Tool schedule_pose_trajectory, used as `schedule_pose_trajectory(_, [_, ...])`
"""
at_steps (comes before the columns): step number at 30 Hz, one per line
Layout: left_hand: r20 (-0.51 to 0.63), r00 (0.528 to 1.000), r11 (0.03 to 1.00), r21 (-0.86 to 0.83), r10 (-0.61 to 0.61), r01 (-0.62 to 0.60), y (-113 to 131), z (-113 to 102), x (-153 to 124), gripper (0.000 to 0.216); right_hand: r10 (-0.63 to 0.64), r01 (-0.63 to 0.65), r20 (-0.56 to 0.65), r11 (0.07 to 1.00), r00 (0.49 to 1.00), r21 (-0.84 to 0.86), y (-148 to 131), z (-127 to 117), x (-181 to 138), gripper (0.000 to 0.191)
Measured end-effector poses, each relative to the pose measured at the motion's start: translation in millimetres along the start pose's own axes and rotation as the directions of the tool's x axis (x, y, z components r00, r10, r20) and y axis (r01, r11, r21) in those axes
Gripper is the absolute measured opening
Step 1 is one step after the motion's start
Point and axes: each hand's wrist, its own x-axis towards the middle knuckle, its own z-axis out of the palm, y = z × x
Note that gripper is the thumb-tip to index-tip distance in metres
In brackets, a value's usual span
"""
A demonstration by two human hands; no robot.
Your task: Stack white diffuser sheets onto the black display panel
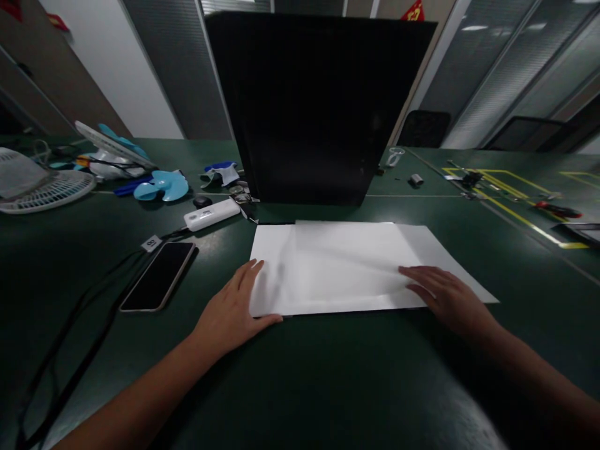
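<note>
The white paper (347, 265) lies flat on the green table (328, 381), mostly between the person's two hands, in front of the black panel (323, 112). The left hand (229, 311) is spread wide at the paper's left end, its fingers along that edge and its thumb beside the near edge by the corner. The right hand (445, 294) reaches over the right part, fingers extended and thumb slightly apart, grasping nothing; whether its fingertips press the surface cannot be told. The far right corner extends past that hand.
</note>
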Motion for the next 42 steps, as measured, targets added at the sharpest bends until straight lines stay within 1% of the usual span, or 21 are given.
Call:
schedule_pose_trajectory(2, [-0.007,1.000,1.000,-0.006,-0.016,0.016,0.2,0.8,-1.0,0.115,-0.099,0.099,0.026,0.995,0.995,0.006,-21.5,8.2,10.7,0.045])
schedule_pose_trajectory(5, [0.003,1.000,1.000,0.002,0.013,-0.013,0.0,0.8,-2.1,0.108,-0.179,0.179,0.068,0.984,0.982,0.002,-44.6,15.5,21.3,0.047])
schedule_pose_trajectory(11, [0.039,0.994,0.994,0.029,0.107,-0.108,-1.5,-1.9,-1.9,0.078,-0.238,0.232,0.114,0.971,0.965,0.062,-78.1,17.1,32.5,0.046])
schedule_pose_trajectory(14, [0.061,0.989,0.990,0.031,0.132,-0.135,-2.6,-3.5,-0.9,0.067,-0.243,0.230,0.114,0.967,0.963,0.112,-82.2,14.9,32.5,0.050])
schedule_pose_trajectory(15, [0.069,0.989,0.991,0.028,0.131,-0.133,-3.1,-3.9,-0.6,0.066,-0.214,0.204,0.099,0.973,0.972,0.106,-78.4,13.2,31.4,0.051])
schedule_pose_trajectory(17, [0.086,0.989,0.992,0.019,0.124,-0.126,-4.7,-4.0,0.0,0.068,-0.075,0.073,0.044,0.997,0.996,0.030,-61.3,8.3,27.8,0.054])
schedule_pose_trajectory(19, [0.095,0.988,0.992,0.007,0.121,-0.123,-6.9,-3.2,0.5,0.071,0.167,-0.167,-0.008,0.980,0.986,-0.106,-34.2,2.6,22.8,0.064])
schedule_pose_trajectory(20, [0.099,0.988,0.993,0.002,0.121,-0.121,-8.1,-2.5,0.8,0.071,0.309,-0.307,-0.012,0.937,0.951,-0.165,-19.1,0.2,20.1,0.071])
schedule_pose_trajectory(22, [0.104,0.987,0.993,-0.011,0.119,-0.119,-10.3,-1.2,1.4,0.072,0.555,-0.535,0.046,0.818,0.830,-0.211,8.4,-2.6,14.7,0.081])
schedule_pose_trajectory(23, [0.101,0.988,0.993,-0.017,0.118,-0.117,-11.1,-0.7,1.7,0.071,0.626,-0.603,0.095,0.775,0.774,-0.189,18.9,-2.8,12.2,0.083])
schedule_pose_trajectory(24, [0.099,0.988,0.993,-0.022,0.119,-0.118,-11.6,-0.5,1.9,0.071,0.652,-0.639,0.144,0.758,0.745,-0.128,26.6,-2.2,9.9,0.082])
schedule_pose_trajectory(25, [0.098,0.988,0.992,-0.025,0.122,-0.120,-11.8,-0.6,2.0,0.070,0.644,-0.649,0.180,0.760,0.744,-0.034,31.6,-1.2,8.2,0.078])
schedule_pose_trajectory(26, [0.100,0.987,0.992,-0.025,0.125,-0.123,-11.8,-1.0,2.1,0.068,0.620,-0.642,0.190,0.762,0.761,0.083,34.2,0.0,7.0,0.074])
schedule_pose_trajectory(28, [0.101,0.987,0.992,-0.024,0.128,-0.126,-11.2,-2.3,2.1,0.067,0.610,-0.623,0.159,0.701,0.776,0.347,34.9,1.2,6.7,0.063])
schedule_pose_trajectory(29, [0.100,0.987,0.992,-0.025,0.129,-0.127,-10.9,-3.1,2.1,0.067,0.634,-0.617,0.152,0.623,0.758,0.480,34.5,0.5,7.4,0.058])
schedule_pose_trajectory(31, [0.087,0.988,0.991,-0.032,0.130,-0.128,-10.9,-4.4,2.2,0.067,0.701,-0.599,0.193,0.394,0.686,0.698,33.8,-4.6,9.1,0.053])
schedule_pose_trajectory(33, [0.076,0.988,0.990,-0.037,0.137,-0.134,-11.9,-5.7,2.6,0.067,0.728,-0.552,0.276,0.167,0.628,0.817,33.6,-14.1,10.0,0.057])
schedule_pose_trajectory(35, [0.070,0.986,0.988,-0.041,0.148,-0.146,-13.6,-7.5,3.3,0.067,0.739,-0.516,0.328,0.032,0.589,0.856,31.2,-26.3,9.5,0.066])
schedule_pose_trajectory(37, [0.075,0.985,0.987,-0.036,0.158,-0.156,-15.4,-10.3,4.1,0.068,0.760,-0.479,0.313,-0.003,0.570,0.878,24.8,-38.2,8.8,0.075])
schedule_pose_trajectory(40, [0.115,0.975,0.981,-0.001,0.192,-0.193,-16.7,-15.8,4.8,0.072,0.794,-0.437,0.244,0.030,0.557,0.899,9.6,-50.8,8.8,0.080])
schedule_pose_trajectory(42, [0.112,0.965,0.969,0.041,0.236,-0.242,-15.6,-19.4,3.6,0.078,0.814,-0.449,0.220,0.055,0.537,0.892,1.4,-54.5,7.3,0.079])
